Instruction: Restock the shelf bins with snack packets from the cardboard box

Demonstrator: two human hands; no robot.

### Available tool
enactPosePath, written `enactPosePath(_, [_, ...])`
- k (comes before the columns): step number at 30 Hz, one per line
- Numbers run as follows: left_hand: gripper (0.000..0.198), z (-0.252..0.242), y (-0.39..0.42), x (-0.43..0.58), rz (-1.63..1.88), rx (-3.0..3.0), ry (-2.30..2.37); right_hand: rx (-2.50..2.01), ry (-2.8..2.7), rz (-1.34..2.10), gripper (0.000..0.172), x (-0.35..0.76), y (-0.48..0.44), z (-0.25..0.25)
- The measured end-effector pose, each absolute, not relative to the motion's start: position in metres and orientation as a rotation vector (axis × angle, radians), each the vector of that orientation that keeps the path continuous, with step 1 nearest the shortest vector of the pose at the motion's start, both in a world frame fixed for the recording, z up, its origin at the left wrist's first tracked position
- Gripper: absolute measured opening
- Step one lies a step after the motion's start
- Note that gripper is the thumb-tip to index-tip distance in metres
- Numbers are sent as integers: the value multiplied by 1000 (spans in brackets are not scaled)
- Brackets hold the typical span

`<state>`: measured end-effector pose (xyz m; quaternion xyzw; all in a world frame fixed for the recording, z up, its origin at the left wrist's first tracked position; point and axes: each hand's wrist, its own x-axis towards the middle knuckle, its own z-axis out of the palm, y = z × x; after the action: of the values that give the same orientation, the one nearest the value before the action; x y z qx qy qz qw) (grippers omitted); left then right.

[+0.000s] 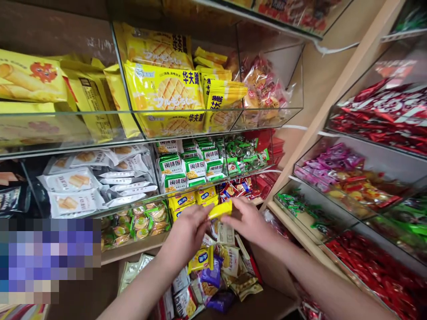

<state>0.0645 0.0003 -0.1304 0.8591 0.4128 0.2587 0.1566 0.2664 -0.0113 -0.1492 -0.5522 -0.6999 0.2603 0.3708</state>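
Note:
Between both hands is a small yellow snack packet, held above the pile on the low shelf. My left hand is closed on the packet's left end, and my right hand pinches its right end. Just behind, yellow packets with blue labels stand in a clear compartment. Below my hands lies a loose pile of mixed wrapped snacks, among them a yellow packet, purple packets and a white-and-brown packet.
Clear-walled bins hold yellow waffle packets, white packets, green-and-white packets and green-edged round snacks. A wooden upright divides off the right shelves, with red packets. A blurred patch covers the lower left.

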Motion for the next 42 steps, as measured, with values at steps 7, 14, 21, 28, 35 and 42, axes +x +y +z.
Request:
enactPosePath(7, [37, -158, 53, 70, 401, 2687, 1251, -1898, -2098, 584, 25, 289, 85, -164])
enactPosePath(14, [49, -157, 77, 73, -268, 2872, 1118, -2078, -2234, 505, 31, 262, 113, -169])
enactPosePath(21, [56, -157, 77, 85, -542, 2925, 1276, -2183, -2358, 322, 35, 244, 115, -173])
enactPosePath(28, [53, -165, 83, 89, -519, 2924, 1318, -2309, -2384, 294, 44, 244, 119, -177])
enactPosePath(35, [48, -161, 84, 78, -495, 2916, 1254, -2279, -2458, 344, 47, 248, 114, -175])
enactPosePath(42, [37, -154, 78, 67, -417, 2944, 1148, -2212, -2468, 372, 52, 247, 112, -172])
